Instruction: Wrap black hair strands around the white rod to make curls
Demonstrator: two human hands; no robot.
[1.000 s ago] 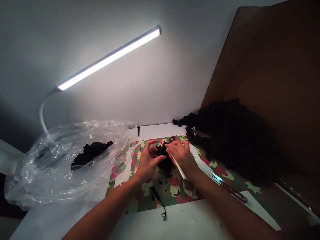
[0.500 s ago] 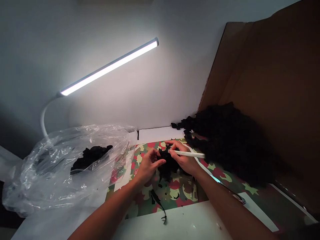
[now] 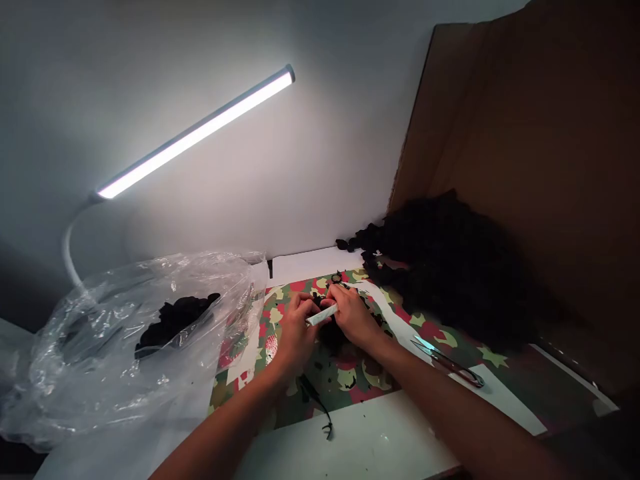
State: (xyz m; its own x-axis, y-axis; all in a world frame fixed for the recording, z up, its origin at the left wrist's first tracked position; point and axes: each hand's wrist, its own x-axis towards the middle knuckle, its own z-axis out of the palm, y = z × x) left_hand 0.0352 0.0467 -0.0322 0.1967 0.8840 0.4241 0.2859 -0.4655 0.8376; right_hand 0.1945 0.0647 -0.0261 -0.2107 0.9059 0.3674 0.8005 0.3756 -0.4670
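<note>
My right hand (image 3: 354, 319) is closed around a slim white pen-like tool (image 3: 323, 315), which slants down to the left toward my other hand. My left hand (image 3: 297, 328) has its fingers curled in at the tool's left end. What they pinch is hidden. Beneath and between both hands lies a heap of small black soft-looking scraps (image 3: 336, 340), partly covered by my fingers. A thin black strip (image 3: 315, 395) trails off the front edge of the camouflage-patterned sheet (image 3: 345, 379).
A large black pile (image 3: 450, 267) rests against a cardboard panel (image 3: 525, 147) on the right. Scissors (image 3: 457, 369) lie beside my right forearm. At left, a clear plastic bag (image 3: 100, 373) holds black pieces (image 3: 177, 320). A lit lamp (image 3: 200, 133) hangs above.
The white tool has swung from pointing right to pointing left across my hands. My hands have come closer together, and the camera view has shifted slightly.
</note>
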